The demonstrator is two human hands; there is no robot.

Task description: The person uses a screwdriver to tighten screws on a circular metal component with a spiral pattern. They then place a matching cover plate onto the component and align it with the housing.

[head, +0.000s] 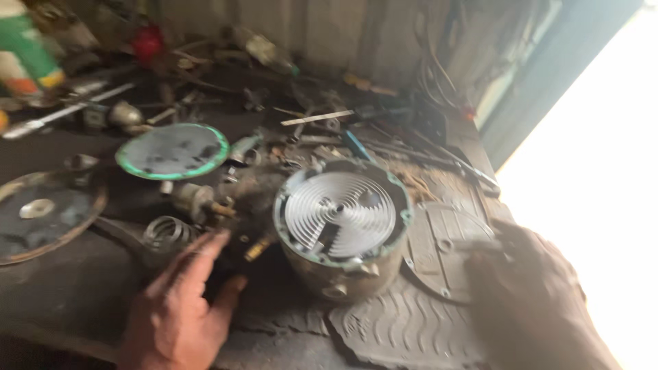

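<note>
A round metal housing [340, 226] with a green-edged rim and a ribbed silver disc inside stands at the middle of a cluttered workbench. My left hand [179, 301] lies open on the bench just left of it, fingers stretched toward a dark greasy part [236, 199] and a coil spring [168, 233]. My right hand [531, 294] is blurred at the lower right, fingers closed on a thin grey tool [473, 244] above a flat round plate [445, 247].
A green-rimmed round lid [172, 151] and a larger rusty disc [41, 216] lie to the left. Loose tools, rods and wires crowd the back of the bench. A ribbed rubber mat [404, 329] lies under the housing. Bright daylight fills the right edge.
</note>
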